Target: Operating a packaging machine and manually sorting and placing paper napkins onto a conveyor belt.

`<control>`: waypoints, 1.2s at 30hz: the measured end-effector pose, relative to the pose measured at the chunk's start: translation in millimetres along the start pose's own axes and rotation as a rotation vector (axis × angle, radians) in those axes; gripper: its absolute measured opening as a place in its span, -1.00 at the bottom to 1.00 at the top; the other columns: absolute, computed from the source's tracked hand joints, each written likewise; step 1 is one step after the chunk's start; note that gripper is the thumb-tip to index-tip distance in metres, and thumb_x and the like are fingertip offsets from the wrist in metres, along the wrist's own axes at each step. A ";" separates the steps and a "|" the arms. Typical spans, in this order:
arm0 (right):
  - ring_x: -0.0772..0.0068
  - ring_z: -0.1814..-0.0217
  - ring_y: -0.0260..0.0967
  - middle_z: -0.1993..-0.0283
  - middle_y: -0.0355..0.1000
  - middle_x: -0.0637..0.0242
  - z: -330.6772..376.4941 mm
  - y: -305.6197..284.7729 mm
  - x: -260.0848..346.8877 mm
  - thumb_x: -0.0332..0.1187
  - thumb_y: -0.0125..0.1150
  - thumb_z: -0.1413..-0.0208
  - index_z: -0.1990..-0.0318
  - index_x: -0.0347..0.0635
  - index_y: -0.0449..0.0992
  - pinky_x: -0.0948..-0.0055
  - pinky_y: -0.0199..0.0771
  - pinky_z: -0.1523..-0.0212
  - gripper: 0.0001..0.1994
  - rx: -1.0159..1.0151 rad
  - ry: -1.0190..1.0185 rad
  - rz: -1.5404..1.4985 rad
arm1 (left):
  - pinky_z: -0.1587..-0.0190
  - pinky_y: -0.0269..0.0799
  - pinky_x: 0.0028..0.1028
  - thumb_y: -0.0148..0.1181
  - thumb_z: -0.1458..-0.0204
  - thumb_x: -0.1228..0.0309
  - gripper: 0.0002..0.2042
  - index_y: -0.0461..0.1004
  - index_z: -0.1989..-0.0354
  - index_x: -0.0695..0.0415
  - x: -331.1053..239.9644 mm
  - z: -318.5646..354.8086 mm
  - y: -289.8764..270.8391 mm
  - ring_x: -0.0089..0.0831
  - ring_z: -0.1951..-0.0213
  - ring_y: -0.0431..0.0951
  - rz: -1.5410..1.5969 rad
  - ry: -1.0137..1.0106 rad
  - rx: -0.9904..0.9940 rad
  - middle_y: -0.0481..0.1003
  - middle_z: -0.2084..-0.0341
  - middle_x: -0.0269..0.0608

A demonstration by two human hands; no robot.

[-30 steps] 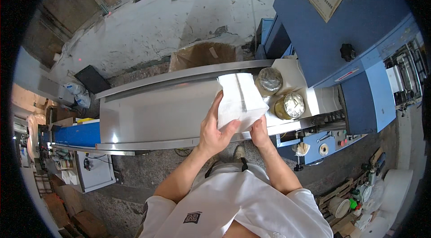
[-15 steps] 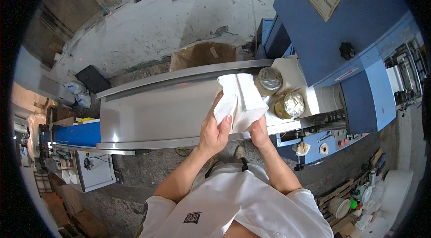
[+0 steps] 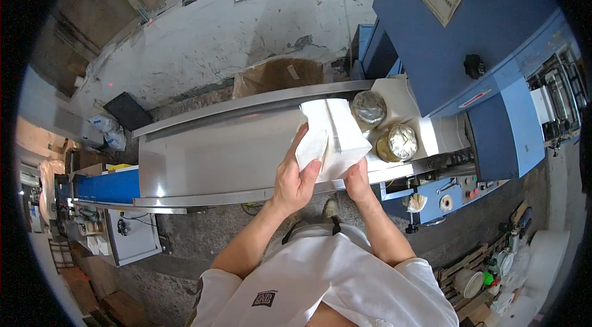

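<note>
Between my two hands is a thick stack of white folded paper napkins (image 3: 333, 139), held above the steel conveyor table. My left hand (image 3: 295, 176) clasps its left side, thumb on the near face and fingers behind. At the lower right corner my right hand (image 3: 357, 181) grips it, thumb up along the side; the rest of its fingers are hidden. Some sheets on the left bulge apart from the rest of the stack. Just right of the stack stand two round, shiny-topped weights or jars (image 3: 369, 110), the nearer one (image 3: 398, 143) yellowish at its side.
The long steel table (image 3: 222, 148) stretches left to a blue belt (image 3: 108, 185). On the right rises a blue machine (image 3: 456, 37) with a black knob and a control panel (image 3: 453, 199). Behind the table sits an open cardboard box (image 3: 277, 75). A pallet with clutter (image 3: 468, 281) lies lower right.
The stack has stayed in both hands, with only a very slight shift and tilt. Nothing was let go or picked up.
</note>
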State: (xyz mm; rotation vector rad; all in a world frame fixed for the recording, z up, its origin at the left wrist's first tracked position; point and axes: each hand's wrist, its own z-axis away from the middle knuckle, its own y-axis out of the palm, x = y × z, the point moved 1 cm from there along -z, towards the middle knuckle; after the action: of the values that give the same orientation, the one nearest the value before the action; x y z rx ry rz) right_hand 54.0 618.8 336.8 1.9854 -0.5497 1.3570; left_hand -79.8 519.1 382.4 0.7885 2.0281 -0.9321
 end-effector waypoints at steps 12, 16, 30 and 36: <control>0.41 -0.17 0.23 -0.14 0.29 0.20 -7.0 4.0 6.2 0.18 0.32 0.06 -0.24 -0.44 0.12 0.40 0.25 -0.15 -0.06 0.002 0.041 0.091 | -0.23 0.23 -0.19 -0.01 -0.18 0.47 -0.51 0.10 -0.23 0.49 -3.3 -4.5 5.0 0.14 -0.21 0.30 -0.103 0.012 -0.021 0.25 -0.17 0.33; 0.45 -0.14 0.26 -0.11 0.32 0.24 -10.9 5.1 5.4 -0.01 0.48 0.19 -0.21 -0.43 0.15 0.42 0.28 -0.12 -0.08 -0.026 0.026 0.049 | -0.23 0.22 -0.16 -0.02 -0.16 0.50 -0.50 0.08 -0.25 0.46 -2.3 -8.1 6.8 0.19 -0.23 0.26 -0.210 0.123 -0.046 0.24 -0.18 0.34; 0.44 -0.08 0.35 -0.05 0.39 0.24 -25.6 18.1 16.9 -0.47 0.46 0.25 -0.18 -0.39 0.23 0.40 0.37 -0.09 -0.25 -0.050 0.041 -0.039 | -0.19 0.30 -0.15 -0.04 -0.11 0.54 -0.48 0.09 -0.27 0.39 -6.2 -17.8 6.5 0.15 -0.23 0.26 -0.240 0.099 -0.049 0.23 -0.20 0.27; 0.46 0.02 0.40 0.04 0.45 0.26 -27.7 23.6 20.3 -0.51 0.30 0.05 -0.10 -0.41 0.32 0.44 0.42 0.01 -0.49 -0.103 0.091 -0.006 | -0.17 0.33 -0.15 -0.05 -0.10 0.51 -0.48 0.10 -0.26 0.41 1.1 -17.6 7.2 0.16 -0.21 0.28 -0.246 0.078 -0.060 0.26 -0.18 0.26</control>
State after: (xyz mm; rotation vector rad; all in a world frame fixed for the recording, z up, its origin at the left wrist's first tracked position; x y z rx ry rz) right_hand 27.9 623.0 369.0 1.8324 -0.5591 1.3804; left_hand -81.5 537.5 386.9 0.5592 2.2471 -0.9827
